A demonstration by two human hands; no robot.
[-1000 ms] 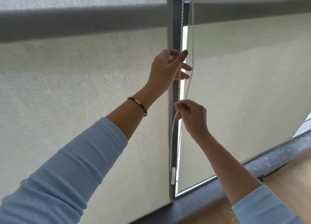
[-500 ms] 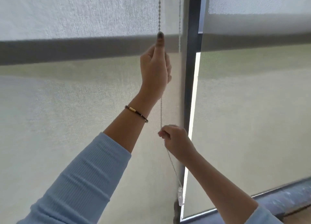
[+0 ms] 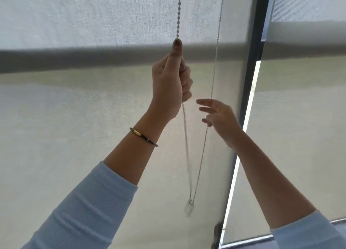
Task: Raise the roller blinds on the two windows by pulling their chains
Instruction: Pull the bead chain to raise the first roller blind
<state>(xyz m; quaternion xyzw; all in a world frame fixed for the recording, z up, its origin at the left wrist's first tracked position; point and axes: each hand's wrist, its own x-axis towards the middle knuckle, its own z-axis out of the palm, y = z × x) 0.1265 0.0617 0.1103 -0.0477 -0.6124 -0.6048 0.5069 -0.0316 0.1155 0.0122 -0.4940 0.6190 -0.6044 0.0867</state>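
Note:
A beaded chain [image 3: 179, 14] hangs in a loop in front of the left roller blind [image 3: 74, 108]. My left hand [image 3: 169, 84] is raised and closed around the loop's left strand, thumb pointing up along it. The right strand [image 3: 215, 61] runs down past my right hand [image 3: 219, 117], whose fingers are spread and hold nothing. The loop ends in a small clear connector [image 3: 189, 208] hanging low. The right roller blind [image 3: 299, 127] covers the second window, beyond the dark frame post [image 3: 254, 71].
A bright gap of daylight [image 3: 243, 136] shows between the frame post and the right blind. The dark window sill [image 3: 262, 243] runs along the bottom right. A dark horizontal band crosses both blinds at upper height.
My right hand has let go of the chain and opened, moving up and to the right. My left hand keeps its grip high on the left strand. The connector swings.

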